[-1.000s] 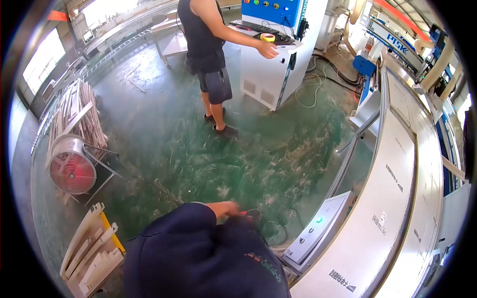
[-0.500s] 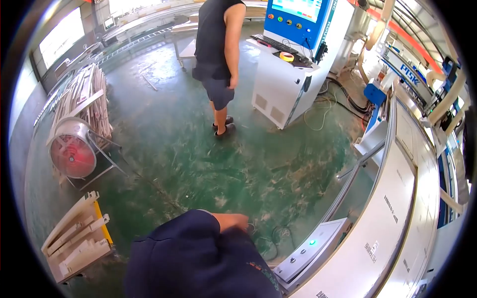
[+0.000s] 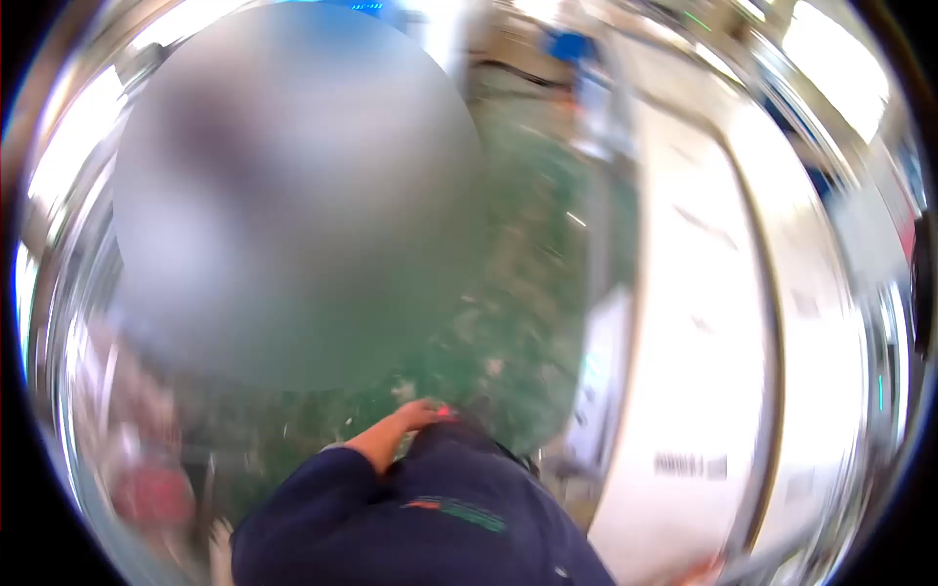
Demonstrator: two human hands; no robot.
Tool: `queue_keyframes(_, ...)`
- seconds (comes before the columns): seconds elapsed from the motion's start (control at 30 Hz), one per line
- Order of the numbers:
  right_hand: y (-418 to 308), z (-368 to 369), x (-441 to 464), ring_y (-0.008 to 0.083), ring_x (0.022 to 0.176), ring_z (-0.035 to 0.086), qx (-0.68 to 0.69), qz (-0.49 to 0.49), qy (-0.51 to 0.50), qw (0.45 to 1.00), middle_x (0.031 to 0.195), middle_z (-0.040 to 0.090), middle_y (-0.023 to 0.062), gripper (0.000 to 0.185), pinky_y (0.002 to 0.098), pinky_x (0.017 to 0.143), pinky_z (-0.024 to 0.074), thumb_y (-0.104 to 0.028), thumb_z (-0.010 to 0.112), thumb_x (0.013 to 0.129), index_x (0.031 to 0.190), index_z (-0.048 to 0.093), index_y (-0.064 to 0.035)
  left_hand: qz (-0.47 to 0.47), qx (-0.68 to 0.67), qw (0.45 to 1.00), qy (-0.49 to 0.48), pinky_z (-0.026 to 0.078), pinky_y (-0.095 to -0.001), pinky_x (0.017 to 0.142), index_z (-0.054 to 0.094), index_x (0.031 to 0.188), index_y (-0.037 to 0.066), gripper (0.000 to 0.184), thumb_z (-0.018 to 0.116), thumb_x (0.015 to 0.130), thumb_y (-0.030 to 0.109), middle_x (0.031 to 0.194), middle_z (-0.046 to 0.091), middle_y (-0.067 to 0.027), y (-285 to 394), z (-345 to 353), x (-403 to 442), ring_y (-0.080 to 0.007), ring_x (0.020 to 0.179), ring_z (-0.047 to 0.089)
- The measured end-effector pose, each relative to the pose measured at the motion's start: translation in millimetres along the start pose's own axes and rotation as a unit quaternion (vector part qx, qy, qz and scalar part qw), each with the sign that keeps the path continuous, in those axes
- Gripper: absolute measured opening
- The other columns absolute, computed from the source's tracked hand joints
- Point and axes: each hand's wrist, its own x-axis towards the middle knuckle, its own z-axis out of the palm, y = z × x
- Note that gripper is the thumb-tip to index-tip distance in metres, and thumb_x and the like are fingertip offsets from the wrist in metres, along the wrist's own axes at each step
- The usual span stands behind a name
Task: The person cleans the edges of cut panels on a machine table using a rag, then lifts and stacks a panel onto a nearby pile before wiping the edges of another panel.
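Below the centre of the head view, my left hand [image 3: 418,414] is in front of my dark blue top [image 3: 430,513], its fingers closed by a small red thing [image 3: 447,413] too blurred to name. A smeared skin-coloured patch at the bottom right, by the edge of the long pale panels, looks like my right hand [image 3: 702,569]; its fingers cannot be made out. The nearer pale panel [image 3: 699,322] runs up the right side.
A large round blur hides the upper left. Green floor [image 3: 528,244] shows between it and the panels. A white control box [image 3: 598,386] stands against the panels' left side. The red fan [image 3: 154,493] is smeared at the lower left.
The view has swung and is smeared by motion. The panels now stand more upright in view, and the round blur covers where the other person and the machine cabinet stood. A skin-coloured patch has appeared bottom right.
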Motion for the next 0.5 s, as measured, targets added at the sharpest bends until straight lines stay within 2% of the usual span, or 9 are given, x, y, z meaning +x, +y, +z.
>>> queue_keyframes(0.07, 18.1, 27.4, 8.4, 0.0331, 0.091, 0.066, 0.04, 0.028, -0.002, 0.999, 0.103, 0.07, 0.0174, 0.032, 0.0431, 0.084, 0.052, -0.029, 0.059, 0.096, 0.109, 0.07, -0.0015, -0.008, -0.073, 0.997, -0.038, 0.051, -0.0401, 0.066, 0.071, 0.089, -0.001, 0.048, 0.065, 0.084, 0.046, 0.086, 0.071, -0.0159, -34.8, 14.2, 35.4, -0.0228, 0.073, 0.066)
queue_keyframes(0.1, 97.2, 65.0, 9.5, 0.0293, 0.096, 0.063, -0.023, -0.066, 0.071, 0.995, 0.103, 0.068, 0.0162, 0.035, 0.0408, 0.083, 0.0517, -0.029, 0.055, 0.099, 0.119, 0.067, -0.0032, 0.014, -0.07, 0.995, -0.068, 0.049, -0.0408, 0.061, 0.07, 0.091, -0.001, 0.042, 0.062, 0.085, 0.04, 0.08, 0.068, -0.0132, -64.5, 20.9, 63.6, -0.0216, 0.065, 0.063)
queue_keyframes(0.13, 25.2, 22.2, -1.7, 0.0326, 0.102, 0.063, -0.065, -0.01, 0.011, 0.998, 0.108, 0.068, 0.0191, 0.041, 0.0422, 0.087, 0.0504, -0.033, 0.056, 0.096, 0.124, 0.065, -0.0026, 0.053, -0.045, 0.997, -0.04, 0.05, -0.0402, 0.063, 0.07, 0.092, -0.001, 0.039, 0.061, 0.085, 0.037, 0.08, 0.068, -0.0138, -42.4, 14.9, 49.8, -0.0219, 0.067, 0.064)
queue_keyframes(0.17, -49.9, -6.5, -13.0, 0.0349, 0.105, 0.063, -0.101, 0.076, 0.047, 0.991, 0.109, 0.069, 0.0178, 0.043, 0.0444, 0.093, 0.0485, -0.04, 0.063, 0.089, 0.114, 0.068, -0.0051, 0.095, -0.028, 0.995, -0.005, 0.05, -0.0395, 0.065, 0.069, 0.093, -0.001, 0.037, 0.061, 0.085, 0.034, 0.08, 0.068, -0.0144, -21.6, -1.7, 34.5, -0.0221, 0.068, 0.064)
queue_keyframes(0.2, -71.7, -24.7, -11.9, 0.0352, 0.109, 0.062, -0.112, 0.098, -0.011, 0.989, 0.114, 0.068, 0.0166, 0.043, 0.0442, 0.096, 0.0469, -0.04, 0.062, 0.088, 0.116, 0.068, -0.0084, 0.104, 0.015, 0.994, -0.023, 0.05, -0.0386, 0.067, 0.069, 0.096, 0.0, 0.035, 0.06, 0.086, 0.032, 0.081, 0.069, -0.0145, -19.0, -4.2, 45.0, -0.0227, 0.071, 0.065)
queue_keyframes(0.23, -84.5, -32.7, -17.5, 0.0383, 0.109, 0.061, -0.135, 0.106, 0.006, 0.985, 0.12, 0.065, 0.019, 0.037, 0.0453, 0.097, 0.0451, -0.034, 0.058, 0.091, 0.119, 0.068, -0.0106, 0.112, 0.051, 0.992, -0.028, 0.051, -0.0377, 0.069, 0.068, 0.1, 0.0, 0.033, 0.06, 0.088, 0.029, 0.083, 0.069, -0.0146, -24.4, -9.9, 56.4, -0.0232, 0.074, 0.065)
queue_keyframes(0.33, -85.4, -59.6, -26.2, 0.0353, 0.108, 0.062, -0.163, 0.107, -0.001, 0.981, 0.117, 0.068, 0.018, 0.032, 0.043, 0.099, 0.0418, -0.024, 0.055, 0.091, 0.116, 0.071, -0.0106, 0.164, 0.044, 0.981, -0.089, 0.051, -0.0366, 0.074, 0.068, 0.105, 0.001, 0.03, 0.058, 0.09, 0.026, 0.092, 0.07, -0.0141, -19.8, -27.4, 72.3, -0.0254, 0.079, 0.066)
queue_keyframes(0.43, -62.9, -76.8, -43.4, 0.0322, 0.106, 0.065, -0.19, 0.129, 0.021, 0.973, 0.109, 0.071, 0.016, 0.029, 0.0402, 0.1, 0.0399, -0.02, 0.053, 0.092, 0.11, 0.074, -0.0108, 0.128, 0.043, 0.978, -0.156, 0.052, -0.0375, 0.071, 0.063, 0.112, 0.004, 0.029, 0.056, 0.093, 0.025, 0.096, 0.069, -0.0127, -10.3, -46.0, 110.1, -0.0248, 0.078, 0.066)
queue_keyframes(0.5, -55.8, -85.7, -45.4, 0.0319, 0.106, 0.065, -0.198, 0.167, 0.024, 0.965, 0.107, 0.071, 0.0173, 0.029, 0.0401, 0.101, 0.0388, -0.018, 0.053, 0.092, 0.108, 0.075, -0.0103, 0.033, -0.019, 0.987, -0.156, 0.052, -0.0376, 0.068, 0.06, 0.112, 0.004, 0.028, 0.055, 0.094, 0.025, 0.095, 0.068, -0.012, 31.7, -56.5, 101.7, -0.0233, 0.076, 0.066)
